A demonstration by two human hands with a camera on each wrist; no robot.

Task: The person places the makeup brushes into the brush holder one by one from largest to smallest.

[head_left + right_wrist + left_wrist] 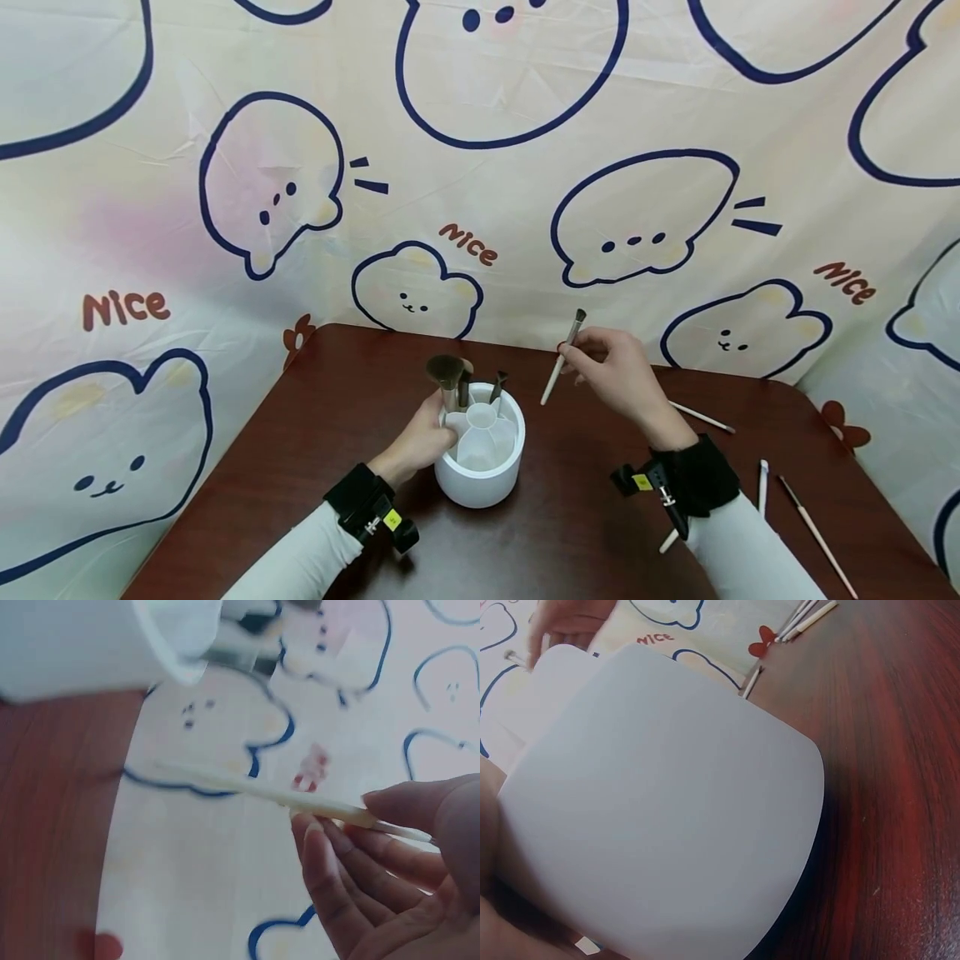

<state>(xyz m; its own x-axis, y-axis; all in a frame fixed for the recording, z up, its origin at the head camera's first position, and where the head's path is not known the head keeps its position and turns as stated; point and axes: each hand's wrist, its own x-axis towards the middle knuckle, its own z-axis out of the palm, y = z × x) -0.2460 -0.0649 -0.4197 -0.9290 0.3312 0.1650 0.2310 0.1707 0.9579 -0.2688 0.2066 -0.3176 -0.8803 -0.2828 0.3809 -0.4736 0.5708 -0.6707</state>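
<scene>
A white round brush holder [480, 485] with petal-shaped compartments stands on the table. My left hand [415, 439] grips its left side, the thumb at the rim. In the left wrist view the holder's smooth wall [667, 795] hides most of that hand. A large makeup brush [446, 373] and smaller brushes [499, 385] stand bristles up in the rear compartments. To the right of the holder, my right hand [621, 377] pinches a makeup brush [553, 380] above the table. It is tilted, dark bristles up and pale handle down; the right wrist view shows its handle [315, 806] between thumb and fingers.
Several more brushes lie on the dark wooden table [570, 533] at the right: one brush [705, 417] behind the right wrist, a white one [763, 487] and a thin one [821, 537]. A handle end [669, 542] shows beside the right forearm. Patterned cloth [517, 192] hangs behind the table.
</scene>
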